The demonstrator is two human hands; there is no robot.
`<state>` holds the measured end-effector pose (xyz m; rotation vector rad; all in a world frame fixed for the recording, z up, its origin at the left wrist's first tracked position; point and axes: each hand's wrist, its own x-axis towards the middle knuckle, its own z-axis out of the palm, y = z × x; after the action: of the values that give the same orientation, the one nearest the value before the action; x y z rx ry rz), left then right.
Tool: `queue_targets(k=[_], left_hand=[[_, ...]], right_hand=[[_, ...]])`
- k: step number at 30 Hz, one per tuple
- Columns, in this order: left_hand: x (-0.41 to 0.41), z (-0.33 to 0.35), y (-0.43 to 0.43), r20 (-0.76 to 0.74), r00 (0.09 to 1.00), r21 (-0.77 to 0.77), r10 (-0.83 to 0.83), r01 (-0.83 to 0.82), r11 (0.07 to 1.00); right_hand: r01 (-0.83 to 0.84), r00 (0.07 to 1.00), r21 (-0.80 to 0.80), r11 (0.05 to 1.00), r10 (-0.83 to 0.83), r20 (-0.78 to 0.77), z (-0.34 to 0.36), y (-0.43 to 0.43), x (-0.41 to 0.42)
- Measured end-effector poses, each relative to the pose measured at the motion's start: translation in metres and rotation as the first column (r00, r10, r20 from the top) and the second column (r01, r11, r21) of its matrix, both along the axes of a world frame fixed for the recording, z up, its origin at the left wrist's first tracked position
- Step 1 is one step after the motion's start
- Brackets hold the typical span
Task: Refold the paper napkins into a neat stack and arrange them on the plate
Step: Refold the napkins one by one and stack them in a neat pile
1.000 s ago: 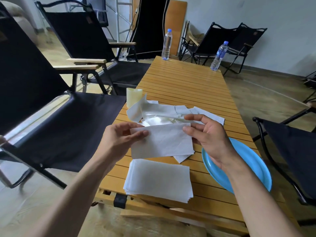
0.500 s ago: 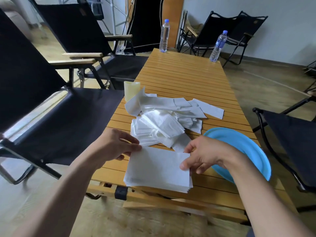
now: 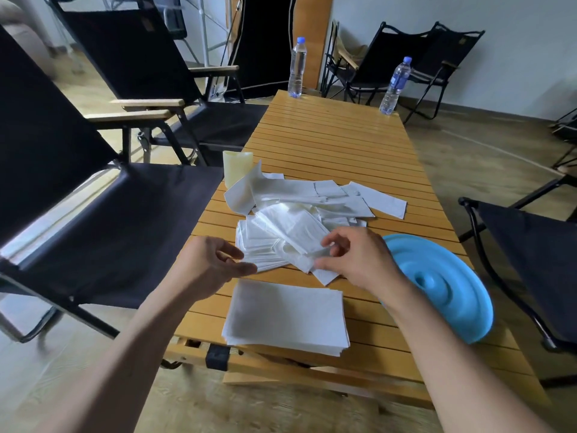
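Pinching a thin white napkin (image 3: 307, 251) off the rumpled pile (image 3: 312, 201) at frame centre, the right hand (image 3: 359, 260) grasps it; the left hand (image 3: 212, 264) hovers relaxed, holding nothing. A flat rectangular stack (image 3: 287, 317) lies lower centre, with a round blue plastic plate (image 3: 452, 276) at right, on the slatted wooden table (image 3: 331, 139).

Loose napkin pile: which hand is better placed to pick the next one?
Right. The right hand pinches the top napkin on the loose pile; the left hand is open beside it, holding nothing.
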<state>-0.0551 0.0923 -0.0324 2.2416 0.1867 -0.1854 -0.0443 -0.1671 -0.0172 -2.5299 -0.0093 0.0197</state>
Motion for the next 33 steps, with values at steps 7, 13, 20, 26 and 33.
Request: queue_targets(k=[7,13,20,26,33], left_hand=[[-0.001,0.002,-0.013,0.216,0.976,-0.039,0.023,-0.015,0.999],[0.001,0.002,-0.010,0.280,0.958,-0.072,0.065,-0.046,0.996],[-0.005,0.015,-0.017,0.514,0.836,0.032,-0.191,0.204,0.978],[-0.009,0.026,-0.014,0.382,0.871,-0.057,-0.308,0.355,0.933],[-0.013,0.034,-0.010,0.229,0.950,-0.468,-0.211,0.298,0.832]], right_hand=[[-0.088,0.970,-0.162,0.983,0.121,0.209,-0.034,0.018,0.023],[-0.053,0.910,-0.051,0.997,0.069,0.410,-0.017,0.016,0.021],[-0.263,0.941,0.316,0.912,0.169,0.295,0.036,0.012,-0.010],[-0.238,0.970,0.647,0.724,0.207,0.125,0.053,-0.002,-0.020],[-0.109,0.973,0.695,0.711,0.220,-0.073,0.048,-0.011,-0.014]])
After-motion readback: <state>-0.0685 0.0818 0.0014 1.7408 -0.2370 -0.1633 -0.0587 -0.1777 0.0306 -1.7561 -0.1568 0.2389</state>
